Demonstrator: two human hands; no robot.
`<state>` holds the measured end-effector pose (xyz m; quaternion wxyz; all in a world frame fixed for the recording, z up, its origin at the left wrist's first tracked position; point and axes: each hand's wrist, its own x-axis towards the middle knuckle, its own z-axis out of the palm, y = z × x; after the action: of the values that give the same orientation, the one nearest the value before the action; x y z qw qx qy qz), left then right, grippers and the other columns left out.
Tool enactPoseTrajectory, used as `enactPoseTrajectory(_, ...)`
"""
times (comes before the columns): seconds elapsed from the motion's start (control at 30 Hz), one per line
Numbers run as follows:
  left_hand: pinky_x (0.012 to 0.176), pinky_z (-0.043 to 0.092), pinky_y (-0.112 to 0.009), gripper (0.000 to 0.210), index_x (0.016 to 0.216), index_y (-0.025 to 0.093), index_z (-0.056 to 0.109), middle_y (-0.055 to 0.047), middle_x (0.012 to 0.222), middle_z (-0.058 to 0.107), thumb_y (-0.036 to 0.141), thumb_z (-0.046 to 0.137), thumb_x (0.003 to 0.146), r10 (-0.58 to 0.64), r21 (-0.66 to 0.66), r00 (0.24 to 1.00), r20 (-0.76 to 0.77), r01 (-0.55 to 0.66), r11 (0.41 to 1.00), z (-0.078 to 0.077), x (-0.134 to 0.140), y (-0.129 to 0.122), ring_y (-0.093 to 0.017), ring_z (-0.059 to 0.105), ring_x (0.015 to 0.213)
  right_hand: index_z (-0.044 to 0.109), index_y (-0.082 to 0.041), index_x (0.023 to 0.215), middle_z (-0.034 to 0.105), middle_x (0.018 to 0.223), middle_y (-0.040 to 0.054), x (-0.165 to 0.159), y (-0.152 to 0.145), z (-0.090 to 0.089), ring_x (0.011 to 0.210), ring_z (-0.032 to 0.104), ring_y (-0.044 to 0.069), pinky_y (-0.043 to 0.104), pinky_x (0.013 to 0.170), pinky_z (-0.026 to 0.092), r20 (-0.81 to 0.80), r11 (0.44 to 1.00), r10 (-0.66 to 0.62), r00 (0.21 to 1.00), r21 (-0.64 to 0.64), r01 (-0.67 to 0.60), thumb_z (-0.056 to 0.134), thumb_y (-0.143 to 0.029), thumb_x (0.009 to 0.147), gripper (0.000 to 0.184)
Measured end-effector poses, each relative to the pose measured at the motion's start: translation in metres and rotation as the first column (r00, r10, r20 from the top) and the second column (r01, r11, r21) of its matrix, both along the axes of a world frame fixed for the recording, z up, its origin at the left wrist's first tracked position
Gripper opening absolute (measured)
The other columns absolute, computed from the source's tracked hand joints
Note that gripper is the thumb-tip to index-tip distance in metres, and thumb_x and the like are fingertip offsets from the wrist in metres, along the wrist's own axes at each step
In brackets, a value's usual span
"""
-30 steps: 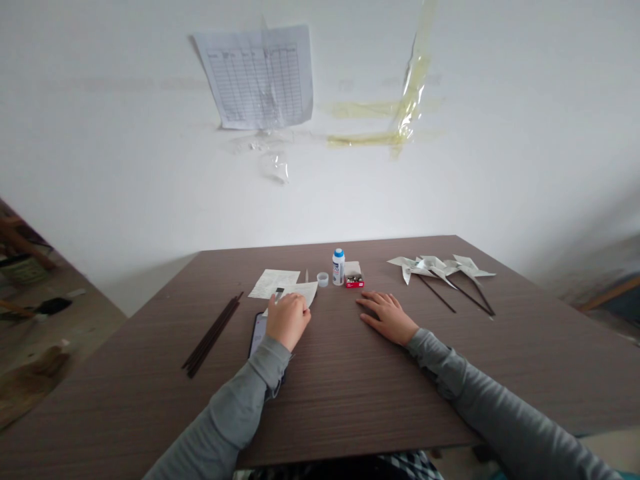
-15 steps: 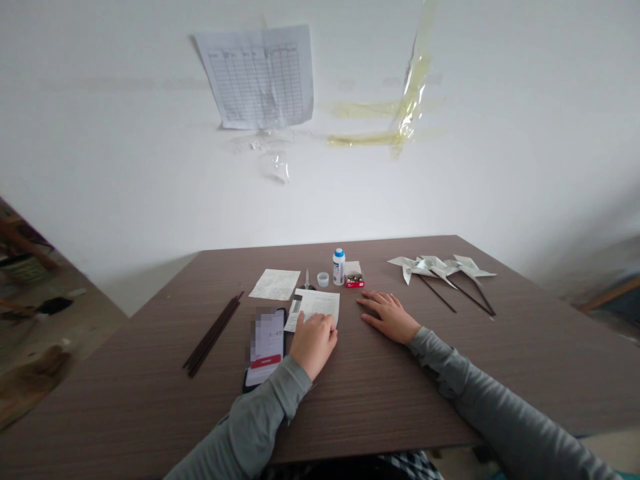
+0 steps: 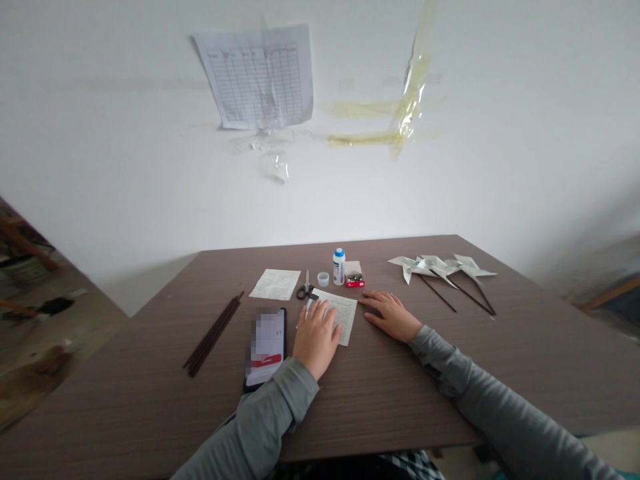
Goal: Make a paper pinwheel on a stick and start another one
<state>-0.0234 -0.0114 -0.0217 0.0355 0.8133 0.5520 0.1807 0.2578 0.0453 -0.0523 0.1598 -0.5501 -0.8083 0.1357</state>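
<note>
My left hand (image 3: pixel 317 337) lies on a square of printed paper (image 3: pixel 345 313), its fingers stretched out and slightly spread, covering the paper's left part. To the right, my right hand (image 3: pixel 391 315) rests flat on the table with fingers apart, the tips near the paper's right edge. Just beyond the paper are scissors (image 3: pixel 307 288) with black handles. Behind it stand a small clear cup (image 3: pixel 323 279), a white glue bottle (image 3: pixel 339 268) with a blue cap, and a red box (image 3: pixel 355 282) of small metal pieces.
A second paper square (image 3: pixel 275 285) lies at the back left. Several dark sticks (image 3: pixel 213 335) lie left of a phone (image 3: pixel 265 348) beside my left forearm. Paper pinwheels (image 3: pixel 440 267) on dark sticks lie at the right. The table (image 3: pixel 520 373) meets a white wall.
The paper under my left hand has slid right and turned, uncovering the scissors' handles. My left fingers have spread from a more curled pose. My right hand has hardly moved.
</note>
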Motion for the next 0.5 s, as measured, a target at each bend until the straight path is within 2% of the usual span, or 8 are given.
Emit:
enactPoseTrajectory(0.1,0.154,0.053,-0.077,0.048,0.166,0.022,0.088,-0.025,0.19,0.074,0.024,0.073,0.12,0.056,-0.053,0.997,-0.048,-0.058,0.997,-0.008,-0.001,0.003,-0.051,0.063,0.185,0.088,-0.033,0.17,0.081,0.185,0.0146,-0.001,0.0,-0.001,0.175,0.072,0.045,0.079,0.153,0.049,-0.071,0.999,-0.004,0.997,0.032,0.007,0.066,-0.039,0.121,0.054)
enactPoseTrajectory(0.2,0.155,0.052,-0.073,0.053,0.173,0.024,0.084,-0.024,0.193,0.072,0.026,0.071,0.122,0.074,-0.105,0.996,-0.056,-0.08,0.991,-0.016,0.002,0.004,-0.049,0.061,0.187,0.086,-0.029,0.174,0.078,0.188,0.017,-0.006,-0.002,-0.002,0.177,0.071,0.044,0.075,0.154,0.051,-0.136,0.998,0.025,0.99,0.055,-0.017,0.066,-0.037,0.121,0.057)
enactPoseTrajectory(0.37,0.156,0.05,-0.073,0.059,0.179,0.03,0.082,-0.019,0.193,0.073,0.026,0.073,0.121,0.004,-0.109,1.0,-0.028,-0.007,0.994,-0.021,0.007,0.004,-0.047,0.062,0.187,0.075,-0.024,0.186,0.065,0.2,0.0203,-0.027,-0.014,-0.007,0.187,0.063,0.042,0.076,0.159,0.043,-0.137,0.989,0.139,0.981,0.071,-0.131,0.063,-0.031,0.123,0.065)
enactPoseTrajectory(0.5,0.159,0.047,-0.07,0.061,0.185,0.024,0.077,-0.02,0.198,0.067,0.028,0.064,0.125,-0.043,-0.139,0.997,-0.065,0.033,0.99,-0.018,0.006,0.002,-0.047,0.059,0.189,0.069,-0.017,0.192,0.061,0.201,0.0238,-0.042,-0.023,-0.006,0.19,0.058,0.045,0.074,0.159,0.044,-0.058,0.972,0.236,0.97,0.021,-0.235,0.059,-0.028,0.123,0.07)
